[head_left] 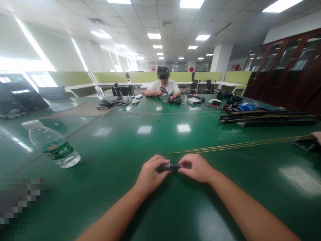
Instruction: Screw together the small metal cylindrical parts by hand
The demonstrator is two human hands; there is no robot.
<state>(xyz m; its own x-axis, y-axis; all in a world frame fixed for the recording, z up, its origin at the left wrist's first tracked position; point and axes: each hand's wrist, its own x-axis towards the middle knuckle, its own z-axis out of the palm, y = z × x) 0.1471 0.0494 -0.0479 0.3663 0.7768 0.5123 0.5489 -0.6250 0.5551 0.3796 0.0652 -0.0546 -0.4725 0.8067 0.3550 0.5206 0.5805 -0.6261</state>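
Cylinder (173, 166): your slim grey-and-dark piece, level above the near middle of the bench (112, 190), seemingly held sideways so both ends stay supported and visible.
Left hand (153, 172): your fingers curl round the thicker grey end, thumb on the near side, with no slack showing.
Right hand (198, 168): your thumb and fingers pinch the thin dark end, nearly meeting.
Bottle (59, 150): left of your hands, well apart, probably leaving you elbow room.
Rods (238, 145): thin, golden, just beyond your right hand, running right.
Person (174, 86): facing you from the far side, holding a dark tool (164, 90).
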